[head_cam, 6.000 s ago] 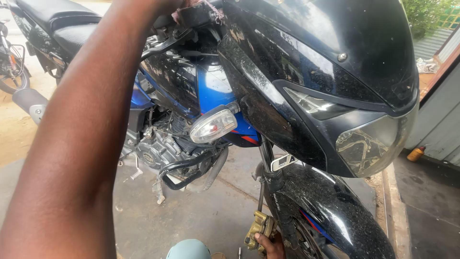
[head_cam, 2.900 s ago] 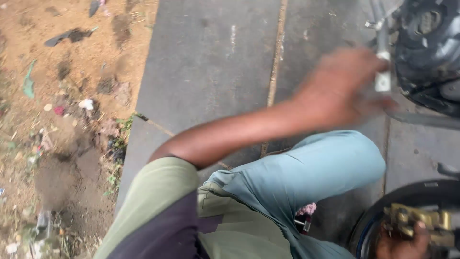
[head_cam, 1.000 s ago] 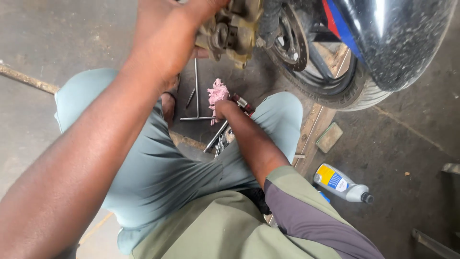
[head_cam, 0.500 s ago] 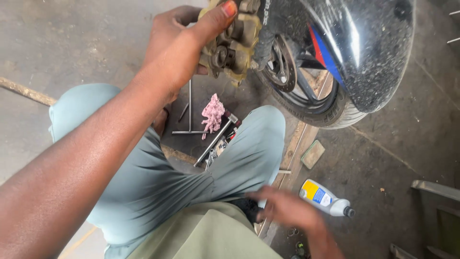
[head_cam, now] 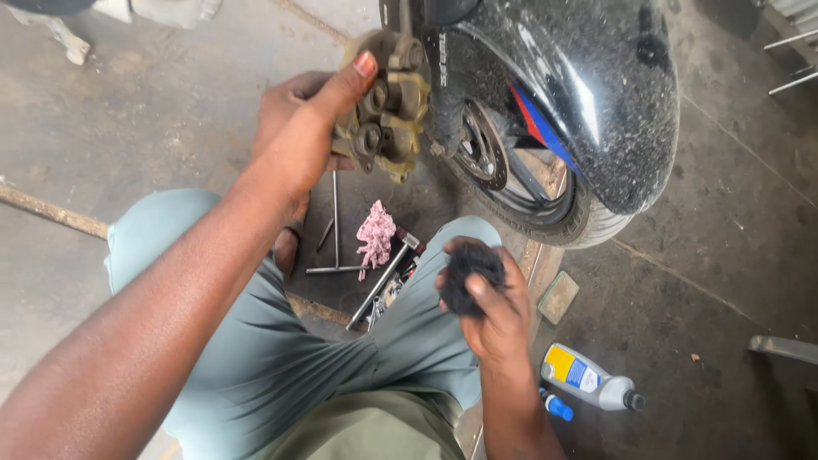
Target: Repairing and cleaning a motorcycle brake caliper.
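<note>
My left hand [head_cam: 302, 128] grips a grimy brass-coloured brake caliper [head_cam: 388, 111] held up beside the front wheel [head_cam: 520, 183] of a black motorcycle with a dusty mudguard [head_cam: 588, 94]. My right hand [head_cam: 490, 302] is lower, above my right knee, and is closed around a dark wad of cloth [head_cam: 467, 271]. On the ground between my knees lie a pink rag [head_cam: 376, 234], a T-handle wrench [head_cam: 335, 247] and a long metal tool [head_cam: 383, 277].
A white plastic bottle with a yellow and blue label [head_cam: 588, 379] lies on the concrete at the right, a small blue-capped item [head_cam: 555, 405] beside it. A flat greenish block [head_cam: 558, 296] rests near the tyre. A metal bar [head_cam: 784, 347] sits at far right.
My right hand has come up from beside the bottle and now holds a dark wad of cloth over my knee. The left hand stays on the caliper.
</note>
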